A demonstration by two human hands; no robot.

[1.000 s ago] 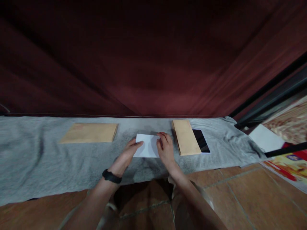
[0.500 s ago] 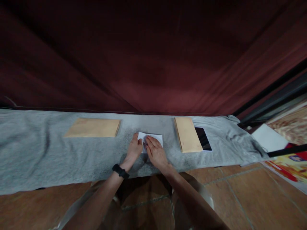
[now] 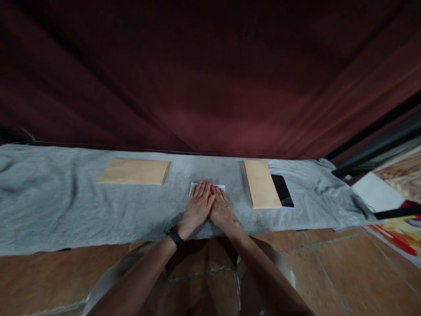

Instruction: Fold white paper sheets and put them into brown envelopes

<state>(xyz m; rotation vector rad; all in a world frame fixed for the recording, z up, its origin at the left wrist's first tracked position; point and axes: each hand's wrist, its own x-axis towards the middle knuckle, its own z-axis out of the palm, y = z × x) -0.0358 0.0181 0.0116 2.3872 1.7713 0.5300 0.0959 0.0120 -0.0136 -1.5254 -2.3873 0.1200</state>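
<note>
A small white sheet of paper (image 3: 222,187) lies on the grey cloth, mostly hidden under my hands. My left hand (image 3: 198,203), with a black band at the wrist, rests flat on the paper with its fingers stretched out. Beside it and touching it, my right hand (image 3: 221,210) also lies flat, fingers extended over the paper's right part. To the left is a stack of brown envelopes (image 3: 134,171). A second stack of brown envelopes (image 3: 262,184) sits to the right, partly over a dark-screened tablet (image 3: 283,191).
The grey cloth (image 3: 131,215) covers a long narrow surface. A dark red curtain (image 3: 210,87) hangs right behind it. At the far right are a white panel (image 3: 378,191) and a colourful printed sheet (image 3: 403,235) by the tiled floor (image 3: 342,263).
My left hand has gone from the paper's left edge to lying flat on it, against my right hand. My right hand has shifted slightly right. The view has shifted slightly.
</note>
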